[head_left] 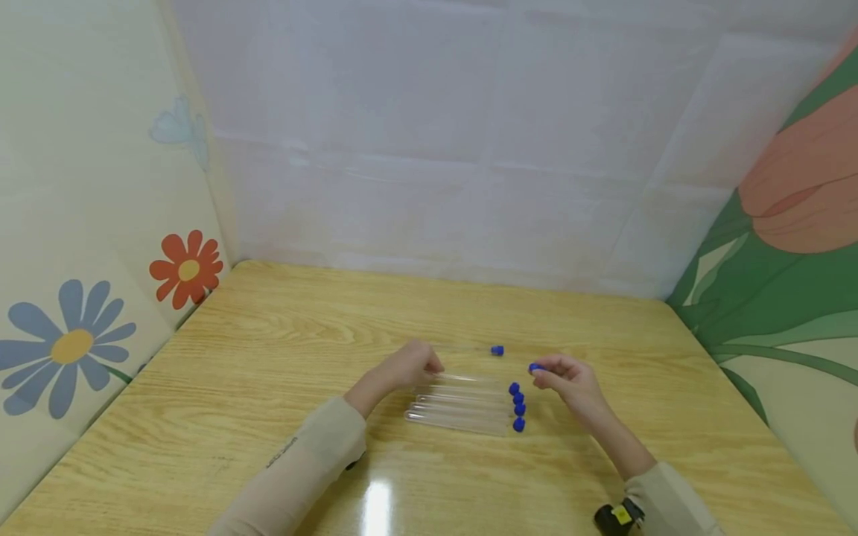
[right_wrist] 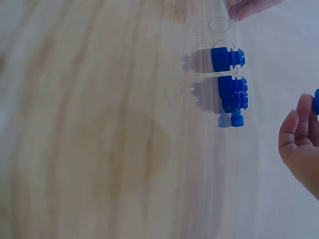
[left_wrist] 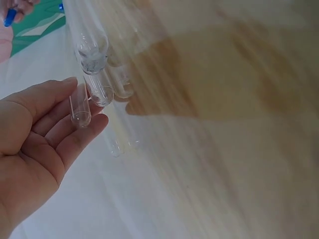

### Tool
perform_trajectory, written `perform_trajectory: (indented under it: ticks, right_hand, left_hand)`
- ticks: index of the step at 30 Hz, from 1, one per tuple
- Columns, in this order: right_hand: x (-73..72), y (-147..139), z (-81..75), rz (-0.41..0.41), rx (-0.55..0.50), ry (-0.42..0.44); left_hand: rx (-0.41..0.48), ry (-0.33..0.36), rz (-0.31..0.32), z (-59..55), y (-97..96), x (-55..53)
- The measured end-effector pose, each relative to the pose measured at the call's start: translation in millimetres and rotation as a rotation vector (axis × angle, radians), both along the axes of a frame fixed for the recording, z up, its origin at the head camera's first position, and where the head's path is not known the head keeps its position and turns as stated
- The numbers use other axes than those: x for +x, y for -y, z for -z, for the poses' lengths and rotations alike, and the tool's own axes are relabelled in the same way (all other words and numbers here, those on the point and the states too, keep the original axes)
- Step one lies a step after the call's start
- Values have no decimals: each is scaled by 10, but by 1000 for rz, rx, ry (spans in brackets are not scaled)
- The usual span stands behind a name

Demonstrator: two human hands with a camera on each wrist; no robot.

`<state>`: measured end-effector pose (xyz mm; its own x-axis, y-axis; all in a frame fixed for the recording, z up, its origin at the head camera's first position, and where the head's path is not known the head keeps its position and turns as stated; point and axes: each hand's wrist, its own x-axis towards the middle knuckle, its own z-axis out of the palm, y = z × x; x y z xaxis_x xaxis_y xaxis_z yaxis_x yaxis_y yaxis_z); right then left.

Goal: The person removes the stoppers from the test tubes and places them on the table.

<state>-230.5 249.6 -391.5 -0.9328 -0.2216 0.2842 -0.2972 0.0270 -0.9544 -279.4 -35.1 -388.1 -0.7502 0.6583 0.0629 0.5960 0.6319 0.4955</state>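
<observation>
My left hand (head_left: 415, 363) pinches a clear glass test tube (left_wrist: 79, 104) near its rounded end, between thumb and fingers. Beside it, several more clear test tubes (head_left: 456, 420) lie side by side on the table, rounded ends to the left. My right hand (head_left: 571, 381) holds a blue stopper (head_left: 535, 368) between thumb and fingertips, a little to the right of the tubes' open ends. In the right wrist view this stopper (right_wrist: 316, 102) shows only in part at the edge. Several loose blue stoppers (right_wrist: 225, 59) stand in a column by the open ends.
Beyond the row, another blue stopper (head_left: 497, 350) sits at the right end of a faintly visible tube. The wooden table (head_left: 281, 320) is glossy. Behind it hangs a white sheet (head_left: 429, 149), and flower-printed panels (head_left: 74, 223) flank both sides.
</observation>
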Motion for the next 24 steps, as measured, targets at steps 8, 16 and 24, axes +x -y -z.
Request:
perform_trajectory:
  ticks: [8,16,24]
  right_hand:
    - [-12,-6,9,23,29,21]
    - [-15,-10,24,15,26,19]
    - [-16,-15,24,-3,25,14]
  left_hand:
    - [-27,-67,24,59,-4,-47]
    - [-42,-103,53,65,-27,-65]
    - [-56,-131,89,68,-42,-73]
